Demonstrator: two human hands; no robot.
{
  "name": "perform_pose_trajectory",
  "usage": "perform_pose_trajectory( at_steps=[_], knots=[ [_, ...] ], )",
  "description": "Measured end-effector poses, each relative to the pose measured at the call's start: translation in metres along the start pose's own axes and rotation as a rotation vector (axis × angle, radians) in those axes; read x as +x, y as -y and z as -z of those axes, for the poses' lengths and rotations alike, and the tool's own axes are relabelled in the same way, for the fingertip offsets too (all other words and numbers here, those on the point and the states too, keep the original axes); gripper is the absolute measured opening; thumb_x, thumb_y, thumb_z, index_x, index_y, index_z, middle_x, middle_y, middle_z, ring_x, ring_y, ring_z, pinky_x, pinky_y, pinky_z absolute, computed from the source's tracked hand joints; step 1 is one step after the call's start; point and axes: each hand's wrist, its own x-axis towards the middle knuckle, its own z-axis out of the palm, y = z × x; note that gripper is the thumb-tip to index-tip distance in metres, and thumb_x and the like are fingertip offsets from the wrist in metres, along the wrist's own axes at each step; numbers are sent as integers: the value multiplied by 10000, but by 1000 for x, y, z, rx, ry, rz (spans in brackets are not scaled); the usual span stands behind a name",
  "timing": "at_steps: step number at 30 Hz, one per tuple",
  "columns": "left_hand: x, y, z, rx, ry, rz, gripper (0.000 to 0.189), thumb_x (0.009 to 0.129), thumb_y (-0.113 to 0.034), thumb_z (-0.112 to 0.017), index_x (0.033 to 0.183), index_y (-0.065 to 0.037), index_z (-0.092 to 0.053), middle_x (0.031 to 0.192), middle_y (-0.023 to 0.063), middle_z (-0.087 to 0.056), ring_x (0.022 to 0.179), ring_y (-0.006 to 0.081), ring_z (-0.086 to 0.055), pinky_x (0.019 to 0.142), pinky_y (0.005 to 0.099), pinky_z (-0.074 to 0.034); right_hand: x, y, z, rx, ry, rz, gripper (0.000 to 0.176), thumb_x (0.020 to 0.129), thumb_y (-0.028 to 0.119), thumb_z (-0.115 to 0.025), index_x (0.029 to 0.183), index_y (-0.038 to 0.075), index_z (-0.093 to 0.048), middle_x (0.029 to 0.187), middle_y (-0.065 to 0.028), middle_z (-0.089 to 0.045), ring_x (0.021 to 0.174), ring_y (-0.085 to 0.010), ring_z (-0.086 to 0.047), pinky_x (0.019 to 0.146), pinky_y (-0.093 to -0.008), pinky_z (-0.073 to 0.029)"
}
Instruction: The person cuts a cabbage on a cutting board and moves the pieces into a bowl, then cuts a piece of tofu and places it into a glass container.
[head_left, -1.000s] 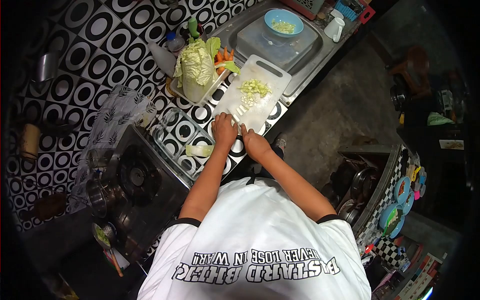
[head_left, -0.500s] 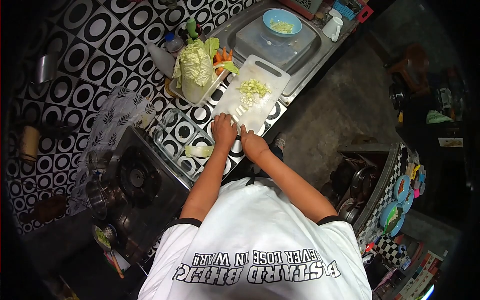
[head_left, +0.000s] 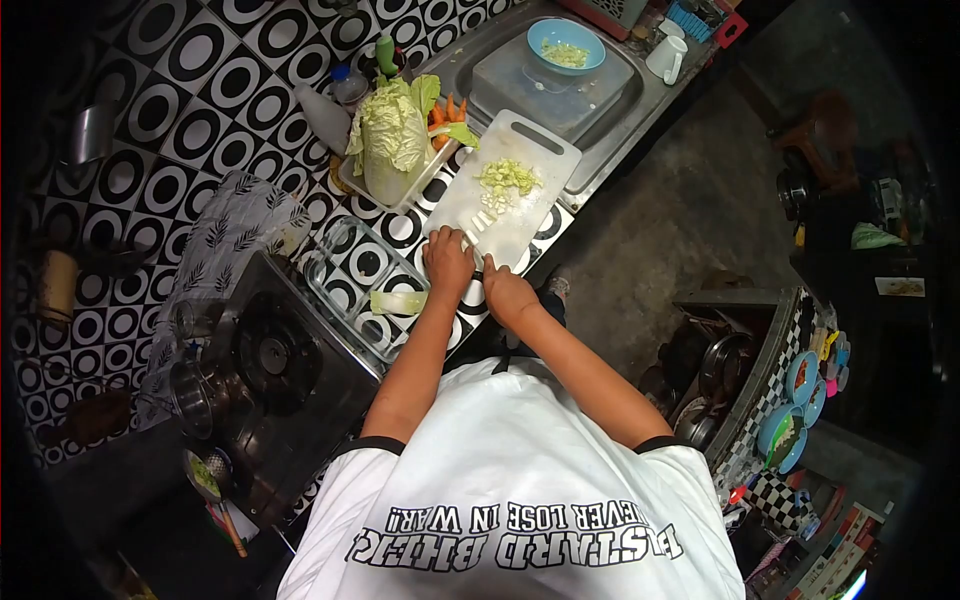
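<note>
A white cutting board [head_left: 545,150] lies slantwise on the tiled counter. Chopped napa cabbage [head_left: 510,178] is heaped on its middle, with a few pale strips [head_left: 484,220] closer to me. My left hand [head_left: 449,262] presses curled fingers onto a piece of cabbage at the board's near end; the piece is mostly hidden. Just right of it, my right hand [head_left: 508,293] is closed round the handle of a knife [head_left: 477,274], whose blade is largely covered by my fingers. A separate cabbage piece [head_left: 398,302] rests left of my left wrist.
Beyond the board, a tray [head_left: 408,203] holds a napa cabbage [head_left: 390,140] and carrots [head_left: 442,118]. A blue bowl [head_left: 548,62] with chopped cabbage stands over the sink [head_left: 630,95]. A glass dish [head_left: 330,285] and the stove [head_left: 270,370] are to the left.
My right hand has shifted very slightly, and more of the dark part of the knife shows beside it. My left hand and the cabbage look unchanged.
</note>
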Motion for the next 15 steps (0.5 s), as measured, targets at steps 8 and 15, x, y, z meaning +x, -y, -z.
perform_pose_trajectory(
  at_steps=[8,15],
  knots=[
    [0,2,-1,-13,-2,-9,278,708,-94,-738,974,-40,-679,1000,86,-606,1002,293,-544,839,418,-421,-4,-7,-12,44,-35,0,584,853,17,-484,1402,-110,-329,981,-278,-619,822,-360,-686,709,-385,-571],
    [0,2,0,-10,20,-12,278,713,-105,-743,979,-48,-680,996,77,-598,1013,282,-534,846,413,-409,-5,-12,-21,56,-67,20,592,856,28,-487,1411,-99,-325,973,-274,-614,801,-365,-690,689,-400,-574]
  ],
)
